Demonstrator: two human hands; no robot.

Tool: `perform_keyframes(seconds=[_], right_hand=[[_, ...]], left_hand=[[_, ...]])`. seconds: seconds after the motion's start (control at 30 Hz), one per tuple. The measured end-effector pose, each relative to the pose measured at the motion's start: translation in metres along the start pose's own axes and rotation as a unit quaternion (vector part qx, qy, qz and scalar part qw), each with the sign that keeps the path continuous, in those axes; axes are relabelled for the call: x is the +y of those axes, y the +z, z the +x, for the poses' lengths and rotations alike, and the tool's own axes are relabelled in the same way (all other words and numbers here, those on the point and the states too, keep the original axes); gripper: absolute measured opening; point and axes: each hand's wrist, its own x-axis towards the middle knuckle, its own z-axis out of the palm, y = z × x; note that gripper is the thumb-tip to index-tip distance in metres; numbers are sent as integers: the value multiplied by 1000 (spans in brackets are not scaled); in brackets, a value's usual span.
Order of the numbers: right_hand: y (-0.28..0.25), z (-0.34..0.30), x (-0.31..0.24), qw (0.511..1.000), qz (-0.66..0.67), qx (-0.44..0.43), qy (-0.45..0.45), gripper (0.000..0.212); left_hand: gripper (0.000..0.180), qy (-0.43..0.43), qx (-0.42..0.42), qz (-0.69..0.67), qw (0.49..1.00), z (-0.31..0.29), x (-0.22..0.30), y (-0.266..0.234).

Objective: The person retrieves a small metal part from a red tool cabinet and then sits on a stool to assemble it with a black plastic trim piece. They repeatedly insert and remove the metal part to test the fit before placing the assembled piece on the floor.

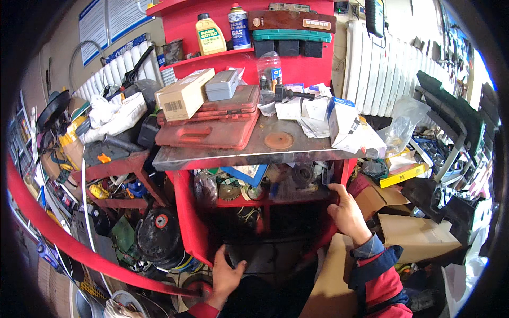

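Note:
A red cabinet (185, 212) stands in front of me with its two doors swung outward. My left hand (227, 275) is low beside the lower edge of the left door, thumb and index finger spread, with nothing visible in it. At the edge of the right door (324, 238) is my right hand (349, 214); its thumb and index finger are apart, and the other fingers are mostly hidden. Inside, a shelf (245, 202) carries discs (229, 192), a blue-edged flat item (246, 174) and plastic-wrapped parts. The lower compartment is dark.
On the cabinet top (207, 157) lie red tool cases (207, 132), a cardboard box (183, 95), a grey case (221, 85) and white boxes (289, 108). Cardboard boxes (416, 236) crowd the right. A red bar (79, 249) curves past a black drum (158, 236) at left.

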Motion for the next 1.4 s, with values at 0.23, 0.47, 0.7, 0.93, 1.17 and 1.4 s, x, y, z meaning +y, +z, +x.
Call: perform_keyframes(seconds=[0.23, 0.47, 0.7, 0.93, 1.17, 1.4], right_hand=[[4, 7, 13, 994, 8, 24, -104, 44], [5, 9, 10, 998, 59, -35, 4, 44], [13, 16, 21, 998, 35, -13, -50, 37], [10, 23, 22, 997, 33, -39, -63, 31], [-2, 13, 7, 983, -147, -24, -105, 21], [23, -23, -1, 784, -315, 190, -499, 30]], left_hand=[[61, -172, 93, -388, 901, -20, -71, -7], [45, -278, 276, -500, 772, -23, -159, -23], [57, -268, 258, -438, 818, -31, -194, -14], [42, -309, 165, -448, 823, -30, -192, -13], [16, -218, -27, -289, 932, -94, -306, 58], [17, -144, -74, -124, 979, -140, -334, 72]])
